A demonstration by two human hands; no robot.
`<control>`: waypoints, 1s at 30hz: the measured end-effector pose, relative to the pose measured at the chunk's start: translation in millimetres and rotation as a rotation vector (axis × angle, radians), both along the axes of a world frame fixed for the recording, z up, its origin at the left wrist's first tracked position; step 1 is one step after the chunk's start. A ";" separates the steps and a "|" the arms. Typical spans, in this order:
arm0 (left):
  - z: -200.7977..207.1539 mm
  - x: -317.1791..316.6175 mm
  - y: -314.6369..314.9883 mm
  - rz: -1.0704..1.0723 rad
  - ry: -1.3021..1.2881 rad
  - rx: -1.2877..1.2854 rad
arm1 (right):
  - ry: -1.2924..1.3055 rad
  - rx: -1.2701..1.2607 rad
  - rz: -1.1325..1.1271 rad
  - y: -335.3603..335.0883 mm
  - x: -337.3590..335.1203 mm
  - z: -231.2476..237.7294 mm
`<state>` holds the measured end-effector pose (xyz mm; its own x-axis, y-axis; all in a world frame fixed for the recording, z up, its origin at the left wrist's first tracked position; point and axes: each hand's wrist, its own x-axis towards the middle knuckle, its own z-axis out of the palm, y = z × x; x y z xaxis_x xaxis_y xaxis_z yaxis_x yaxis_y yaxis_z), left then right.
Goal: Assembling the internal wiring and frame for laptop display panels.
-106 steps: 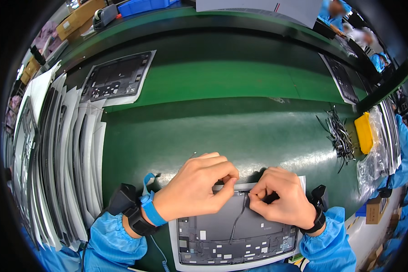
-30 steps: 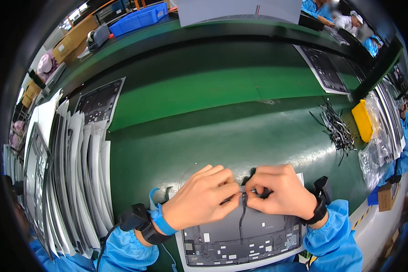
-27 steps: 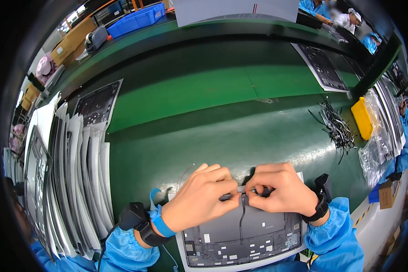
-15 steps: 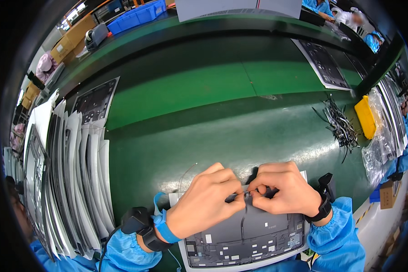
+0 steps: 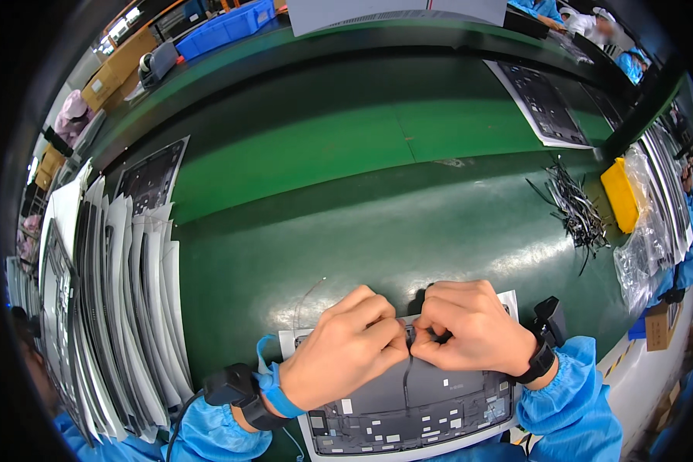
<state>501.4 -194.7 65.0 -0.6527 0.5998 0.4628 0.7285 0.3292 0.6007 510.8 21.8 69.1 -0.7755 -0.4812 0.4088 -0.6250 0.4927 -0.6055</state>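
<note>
A dark, flat panel with small white labels and thin wiring lies on a white sheet in front of me. A thin black cable runs up the middle of it to my fingertips. Over the panel's far edge, my left hand is closed in a pinch on the cable's left side. Opposite it, my right hand is closed too, thumb and forefinger pressed together beside the cable's upper end. The fingers hide what they grip. A blue strap circles my left wrist.
Dark panels with white sheets stand in a row at the left. To the right lie a heap of black strips, a yellow bin and clear plastic bags. Another panel rests at the far right; people sit beyond.
My hands have drawn slightly apart at the panel's far edge, the left shifting a little left and down. The whole view has shifted slightly. Both hands stay pinched.
</note>
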 end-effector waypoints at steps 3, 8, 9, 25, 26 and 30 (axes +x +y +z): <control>6.9 1.9 -3.6 -0.040 -0.031 -0.059 | -0.032 -0.023 0.009 2.1 0.0 -0.7; -0.2 3.2 1.2 -0.017 0.113 -0.024 | -0.057 -0.068 0.030 3.3 0.1 2.2; -0.6 3.7 1.3 -0.021 0.140 -0.017 | -0.055 -0.059 0.033 3.7 0.5 2.4; 12.5 4.8 -8.4 -0.004 -0.087 -0.023 | 0.079 0.020 -0.002 -4.4 3.7 6.2; 17.4 2.6 -11.8 -0.009 -0.127 -0.048 | 0.089 0.017 -0.009 -2.5 4.5 6.5; 46.3 3.3 -15.2 0.116 -0.265 -0.220 | -0.055 -0.101 -0.057 3.6 5.9 7.9</control>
